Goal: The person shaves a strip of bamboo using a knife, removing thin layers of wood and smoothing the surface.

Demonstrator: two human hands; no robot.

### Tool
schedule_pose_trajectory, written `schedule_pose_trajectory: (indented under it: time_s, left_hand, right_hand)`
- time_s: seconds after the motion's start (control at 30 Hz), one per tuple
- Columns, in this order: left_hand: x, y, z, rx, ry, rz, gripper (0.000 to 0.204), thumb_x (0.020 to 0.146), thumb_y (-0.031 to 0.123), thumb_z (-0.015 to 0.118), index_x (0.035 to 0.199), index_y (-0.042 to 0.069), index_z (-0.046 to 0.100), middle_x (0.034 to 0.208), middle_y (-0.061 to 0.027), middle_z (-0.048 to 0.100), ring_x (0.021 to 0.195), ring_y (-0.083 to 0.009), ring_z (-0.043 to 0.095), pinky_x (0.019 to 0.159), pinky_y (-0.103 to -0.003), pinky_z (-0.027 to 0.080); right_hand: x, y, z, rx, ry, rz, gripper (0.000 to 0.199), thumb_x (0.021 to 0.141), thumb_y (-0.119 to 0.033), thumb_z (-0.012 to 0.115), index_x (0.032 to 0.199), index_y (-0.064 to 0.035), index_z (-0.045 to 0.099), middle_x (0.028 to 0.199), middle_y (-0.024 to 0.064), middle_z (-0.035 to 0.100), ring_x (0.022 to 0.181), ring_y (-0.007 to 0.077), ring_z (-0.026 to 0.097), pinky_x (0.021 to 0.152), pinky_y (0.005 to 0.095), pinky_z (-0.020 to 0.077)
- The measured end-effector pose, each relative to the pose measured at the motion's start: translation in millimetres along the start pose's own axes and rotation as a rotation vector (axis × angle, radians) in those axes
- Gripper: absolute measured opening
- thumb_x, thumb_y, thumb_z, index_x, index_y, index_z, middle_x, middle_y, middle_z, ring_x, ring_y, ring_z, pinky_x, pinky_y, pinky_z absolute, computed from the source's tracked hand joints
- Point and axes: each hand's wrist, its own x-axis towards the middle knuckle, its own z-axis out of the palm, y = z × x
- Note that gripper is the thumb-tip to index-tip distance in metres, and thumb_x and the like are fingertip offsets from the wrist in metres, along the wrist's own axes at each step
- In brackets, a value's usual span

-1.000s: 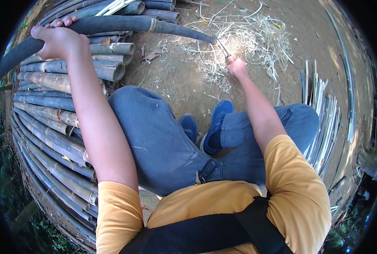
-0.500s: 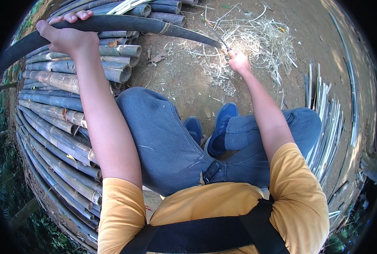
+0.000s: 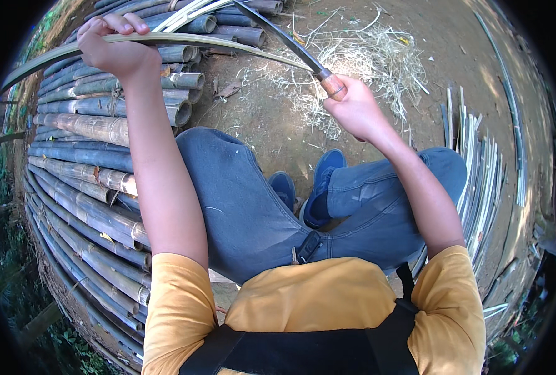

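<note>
My left hand (image 3: 116, 47) is closed around a long bamboo strip (image 3: 196, 40) at the upper left, fingers over its top edge. The strip curves from the left rim across to the right, its narrow edge facing up and its tip near the knife. My right hand (image 3: 358, 109) grips the wooden handle of a long-bladed knife (image 3: 290, 44). The dark blade points up and to the left, crossing over the far end of the strip; whether they touch I cannot tell.
Bamboo poles (image 3: 84, 122) lie stacked along my left, with pale split strips (image 3: 187, 15) on top. Thin shavings (image 3: 378, 62) are heaped on the dirt ahead. A bundle of slats (image 3: 481, 181) lies beside my right knee, and a long pole (image 3: 509, 100) lies farther right.
The bamboo strip has turned from its broad dark face to its narrow pale edge. My right hand has come nearer, and the knife blade has swung up into clear view.
</note>
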Motion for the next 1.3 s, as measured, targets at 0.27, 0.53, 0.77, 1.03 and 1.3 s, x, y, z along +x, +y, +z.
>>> schedule_pose_trajectory:
  time_s: [0.27,0.53,0.77,1.03,1.3]
  left_hand:
    - [-9,6,7,0.077,0.009,0.072,0.013,0.081,0.024,0.040,0.078,0.012,0.039,0.051,-0.0044,0.040,0.041,-0.0198,0.038,0.041,-0.033,0.037]
    - [-4,10,2,0.042,0.047,-0.029,0.011,0.081,0.022,0.039,0.075,0.013,0.035,0.053,-0.0044,0.038,0.044,-0.0190,0.036,0.044,-0.032,0.036]
    - [0,0,-17,0.047,0.143,0.011,0.016,0.087,0.024,0.041,0.074,0.015,0.037,0.052,-0.0025,0.036,0.043,-0.0163,0.035,0.042,-0.031,0.034]
    - [27,-23,-74,-0.559,0.163,-0.150,0.028,0.096,0.030,0.048,0.073,0.017,0.041,0.054,0.0032,0.035,0.040,-0.0101,0.032,0.038,-0.025,0.030]
    - [31,-29,-85,-0.727,0.141,-0.259,0.027,0.095,0.034,0.049,0.075,0.017,0.042,0.053,0.0035,0.035,0.040,-0.0104,0.031,0.038,-0.026,0.029]
  right_hand:
    - [2,43,52,-0.127,0.058,-0.068,0.016,0.081,-0.009,0.062,0.095,-0.0023,0.059,0.081,0.0217,0.066,0.079,0.0411,0.066,0.070,0.0460,0.0498]
    - [5,28,54,-0.187,0.047,-0.055,0.017,0.085,-0.009,0.059,0.101,-0.0050,0.060,0.088,0.0225,0.069,0.086,0.0408,0.068,0.077,0.0490,0.0519]
    - [15,34,62,-0.248,0.058,-0.029,0.015,0.089,-0.013,0.057,0.102,-0.0059,0.059,0.090,0.0210,0.070,0.090,0.0393,0.069,0.079,0.0488,0.0529]
    - [21,34,62,-0.347,0.034,0.025,0.019,0.090,-0.015,0.058,0.108,-0.0090,0.058,0.092,0.0214,0.070,0.091,0.0381,0.070,0.080,0.0490,0.0547]
    - [38,62,65,-0.431,0.058,0.060,0.020,0.090,-0.016,0.060,0.109,-0.0103,0.059,0.092,0.0192,0.071,0.091,0.0375,0.070,0.081,0.0492,0.0552]
